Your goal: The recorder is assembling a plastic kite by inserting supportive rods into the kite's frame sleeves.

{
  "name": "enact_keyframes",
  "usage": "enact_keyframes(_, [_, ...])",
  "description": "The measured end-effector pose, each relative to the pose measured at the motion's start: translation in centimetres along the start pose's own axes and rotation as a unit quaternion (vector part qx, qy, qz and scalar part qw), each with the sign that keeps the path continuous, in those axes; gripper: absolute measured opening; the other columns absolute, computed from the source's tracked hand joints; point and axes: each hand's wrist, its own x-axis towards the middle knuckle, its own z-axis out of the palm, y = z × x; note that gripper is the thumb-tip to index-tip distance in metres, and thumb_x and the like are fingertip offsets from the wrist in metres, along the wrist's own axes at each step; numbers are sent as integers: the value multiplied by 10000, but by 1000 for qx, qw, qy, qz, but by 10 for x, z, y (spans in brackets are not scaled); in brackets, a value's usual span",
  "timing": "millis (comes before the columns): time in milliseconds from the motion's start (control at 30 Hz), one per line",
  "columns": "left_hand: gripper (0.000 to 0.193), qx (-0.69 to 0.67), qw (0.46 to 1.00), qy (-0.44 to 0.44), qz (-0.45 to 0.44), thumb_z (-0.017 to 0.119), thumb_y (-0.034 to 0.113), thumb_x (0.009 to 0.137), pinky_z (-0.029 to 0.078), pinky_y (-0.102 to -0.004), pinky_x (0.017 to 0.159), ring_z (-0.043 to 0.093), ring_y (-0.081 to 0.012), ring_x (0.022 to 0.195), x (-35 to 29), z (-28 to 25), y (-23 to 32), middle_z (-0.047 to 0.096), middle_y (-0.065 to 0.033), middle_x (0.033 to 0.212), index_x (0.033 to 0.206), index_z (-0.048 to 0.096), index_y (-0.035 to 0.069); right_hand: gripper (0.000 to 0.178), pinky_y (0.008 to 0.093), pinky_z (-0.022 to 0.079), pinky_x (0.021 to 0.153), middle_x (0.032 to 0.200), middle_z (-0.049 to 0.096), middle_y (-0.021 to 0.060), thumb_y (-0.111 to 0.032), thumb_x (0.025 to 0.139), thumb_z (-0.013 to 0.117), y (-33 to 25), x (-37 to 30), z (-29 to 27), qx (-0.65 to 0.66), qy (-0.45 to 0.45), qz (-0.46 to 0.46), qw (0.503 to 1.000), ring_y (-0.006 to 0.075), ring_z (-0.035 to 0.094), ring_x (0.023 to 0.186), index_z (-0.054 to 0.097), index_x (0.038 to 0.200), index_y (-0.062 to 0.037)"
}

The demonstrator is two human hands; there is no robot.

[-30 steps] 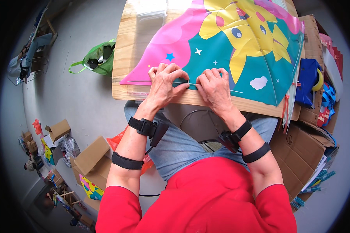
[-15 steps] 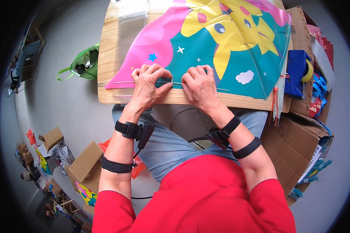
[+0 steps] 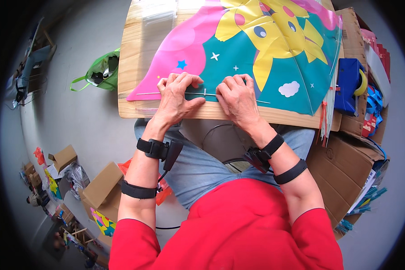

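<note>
A kite-like printed sheet [image 3: 229,67] in pink, teal and yellow lies over the wooden table. Along its near edge runs a thin pale rod [image 3: 194,93] with a small clip-like piece [image 3: 205,92] on it, between my hands. My left hand [image 3: 173,98] lies over the rod, its thumb and forefinger parted on either side of it and its other fingers curled. To the right of the small piece, my right hand [image 3: 239,100] pinches the rod with bent fingers, which partly hide it. The rod's right end shows beyond that hand.
The wooden table [image 3: 129,78] curves in front of my knees. Clear plastic sleeves [image 3: 159,18] lie at its far left. A blue tape dispenser [image 3: 348,85] and cardboard boxes [image 3: 339,173] crowd the right side. A green bag [image 3: 102,72] stands on the floor to the left.
The whole view has shifted slightly. My left thumb and forefinger are a little farther apart around the rod, while my right hand stays on it near the small piece.
</note>
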Motion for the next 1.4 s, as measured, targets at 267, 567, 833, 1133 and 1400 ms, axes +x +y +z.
enact_keyframes(267, [588,-61,998,-20,-25,866,199,676,242,-462,1078,529,-182,1098,1,-4,-3,619,46,1012,1199,601,167,77,446,381,962,873,564,54,-148,857,681,0,3,2,-16,18,-1,1000,230,576,923,617,849,-107])
enact_keyframes(567, [564,-39,999,-23,-24,873,211,674,239,-468,1077,532,-183,1110,1,-4,-3,624,46,1021,1181,627,187,70,446,385,963,876,575,52,-137,853,682,0,2,2,-22,10,-3,1000,233,584,926,619,847,-106])
enact_keyframes(833, [529,-31,999,-23,-14,865,218,672,243,-478,1069,527,-184,1109,2,-2,-4,602,52,1019,1149,638,200,70,439,380,956,873,566,58,-133,855,678,0,2,-1,-5,8,-6,1000,234,577,925,617,850,-100])
enact_keyframes(1133, [388,-2,1000,-17,6,843,245,686,251,-485,1058,520,-197,1111,1,-1,-7,597,39,1015,1042,694,210,65,438,375,957,876,568,62,-129,855,675,-1,3,0,-1,10,-6,1000,239,576,927,618,843,-100])
enact_keyframes(1400, [358,-18,1000,-20,6,828,242,689,246,-487,1059,513,-199,1119,2,1,-1,597,37,1029,1028,715,214,64,452,374,968,892,579,63,-119,842,687,2,0,-3,-10,6,0,1000,250,585,954,627,848,-97])
